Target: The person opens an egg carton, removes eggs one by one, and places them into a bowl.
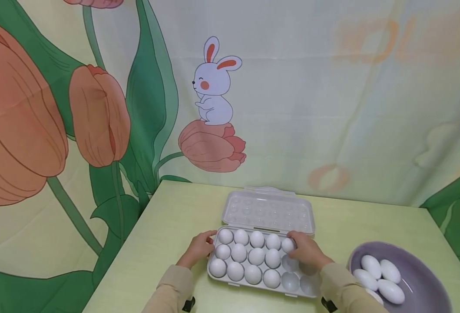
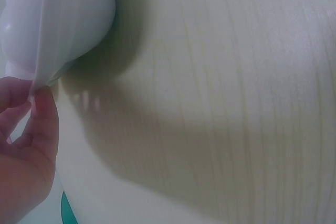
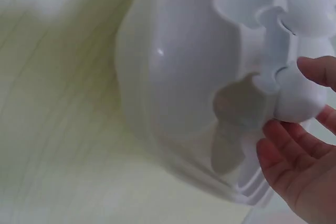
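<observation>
A white plastic egg carton (image 1: pixel 290 282) lies on the table with its lid (image 1: pixel 269 212) folded back behind it. White eggs (image 1: pixel 256 256) fill most of its cups; several cups toward the right end are empty. My left hand (image 1: pixel 199 248) pinches the carton's left rim between thumb and fingers, and the left wrist view shows this grip on the thin edge (image 2: pixel 41 40). Around an egg (image 3: pixel 299 98) in the back row, near the right end, curl the thumb and fingers of my right hand (image 1: pixel 309 250). That egg sits in its cup, partly hidden by the fingers.
A purple bowl (image 1: pixel 423 274) with several white eggs (image 1: pixel 391 291) stands right of the carton. Behind the pale wooden table (image 1: pixel 183 208) hangs a cloth backdrop (image 1: pixel 292 108) printed with tulips and a rabbit.
</observation>
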Demonstrator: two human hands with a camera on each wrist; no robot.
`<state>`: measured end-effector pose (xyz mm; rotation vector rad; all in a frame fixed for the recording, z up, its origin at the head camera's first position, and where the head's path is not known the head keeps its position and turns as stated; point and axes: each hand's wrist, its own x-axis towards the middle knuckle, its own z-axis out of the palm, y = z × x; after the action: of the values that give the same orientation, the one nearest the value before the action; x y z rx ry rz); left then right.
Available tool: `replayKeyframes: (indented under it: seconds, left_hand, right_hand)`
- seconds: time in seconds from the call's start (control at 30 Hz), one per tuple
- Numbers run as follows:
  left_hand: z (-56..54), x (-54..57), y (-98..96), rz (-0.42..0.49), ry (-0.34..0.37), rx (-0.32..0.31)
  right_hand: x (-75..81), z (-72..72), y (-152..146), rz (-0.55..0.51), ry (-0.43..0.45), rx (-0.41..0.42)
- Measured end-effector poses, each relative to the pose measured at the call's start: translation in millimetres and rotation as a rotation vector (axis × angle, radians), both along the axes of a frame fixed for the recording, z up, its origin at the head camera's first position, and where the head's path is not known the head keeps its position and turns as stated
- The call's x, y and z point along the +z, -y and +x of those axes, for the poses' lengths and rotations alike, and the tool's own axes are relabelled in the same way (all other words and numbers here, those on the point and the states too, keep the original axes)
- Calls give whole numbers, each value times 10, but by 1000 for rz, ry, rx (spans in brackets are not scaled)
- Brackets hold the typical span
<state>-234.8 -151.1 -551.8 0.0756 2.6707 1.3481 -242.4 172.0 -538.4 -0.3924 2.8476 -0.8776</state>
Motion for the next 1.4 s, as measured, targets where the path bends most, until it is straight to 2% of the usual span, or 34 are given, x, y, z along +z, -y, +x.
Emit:
replayKeyframes:
  seconds: [0.2,0.37,0.6,0.87,1.0,1.13,1.27,1.3,1.4]
  left_hand:
    - [-6,-37,1,-18,-14,0]
    - [-12,-41,1,-19,-23,0]
    - [-6,-18,-2,-16,-23,2]
    - [-13,-17,-1,-28,-13,6]
    - [4,2,-9,-30,-10,13]
    - [16,19,-9,-15,-18,8]
    - [-40,-71,30,21,-22,-4]
    - [-105,-215,76,43,-61,-34]
    - [-137,-284,105,49,-83,-55]
  right_hand:
    - [-119,-12,11,128,-80,-40]
    - [-198,-18,-8,154,-135,-46]
    - [-164,3,-6,129,-140,-50]
    - [-83,1,-9,18,-67,-76]
    - [-13,-1,-22,-56,-86,-77]
    - [46,-2,-35,-88,-108,-73]
    - [83,14,-54,-97,-107,-74]
    - [98,22,-60,-101,-109,-73]
    - [165,49,-86,-104,-126,-64]
